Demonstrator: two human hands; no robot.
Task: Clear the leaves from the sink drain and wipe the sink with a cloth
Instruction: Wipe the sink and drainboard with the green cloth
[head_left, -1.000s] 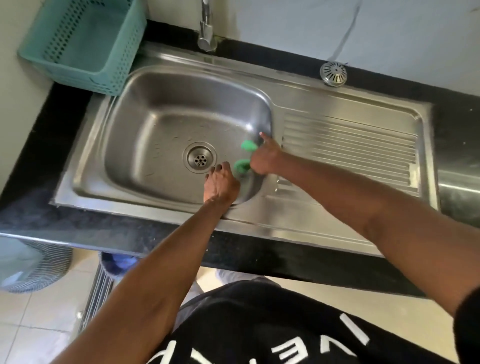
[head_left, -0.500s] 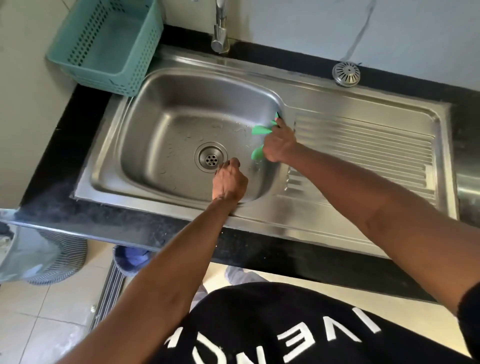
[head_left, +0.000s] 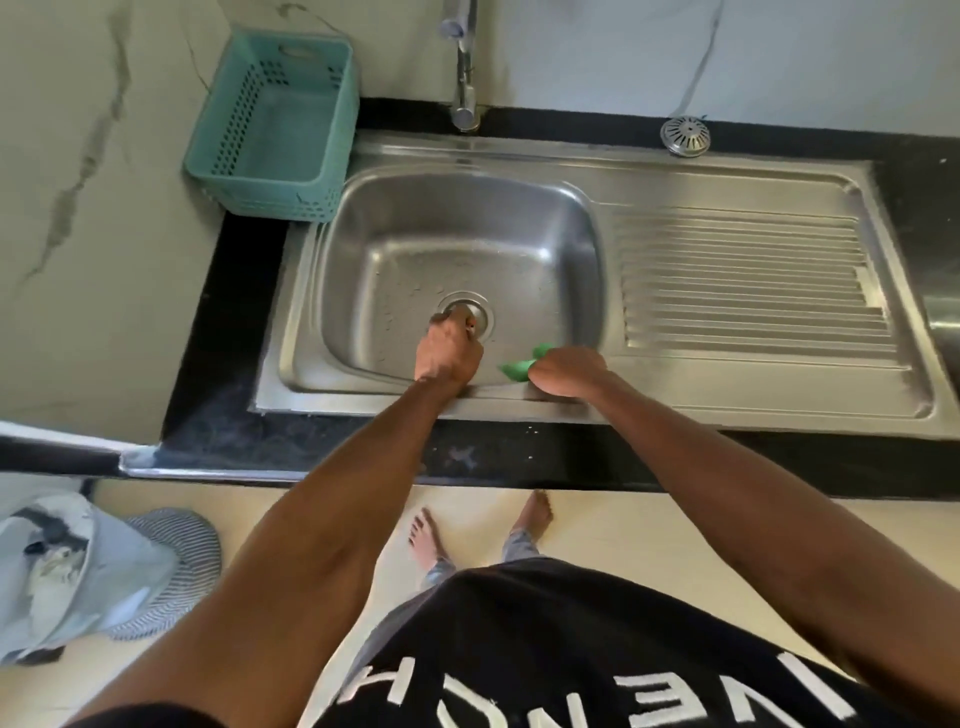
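The steel sink basin (head_left: 467, 244) shows water drops on its floor. My left hand (head_left: 449, 353) reaches in from the near rim with fingers curled shut, its fingertips over the near-left part of the round drain (head_left: 477, 306); I cannot see anything in it. My right hand (head_left: 569, 371) is closed on a green cloth (head_left: 518, 366) and presses it against the basin's near right corner. I see no leaves in the basin.
A ribbed drainboard (head_left: 743, 280) lies right of the basin. A loose metal strainer (head_left: 684, 136) sits on the black counter behind it. The tap (head_left: 465, 78) stands at the back, a teal basket (head_left: 280, 130) at back left. A grey bag (head_left: 67, 571) lies on the floor.
My right hand has slid the cloth from the basin's right wall down to its near right corner. My left hand has moved forward from the near side onto the drain.
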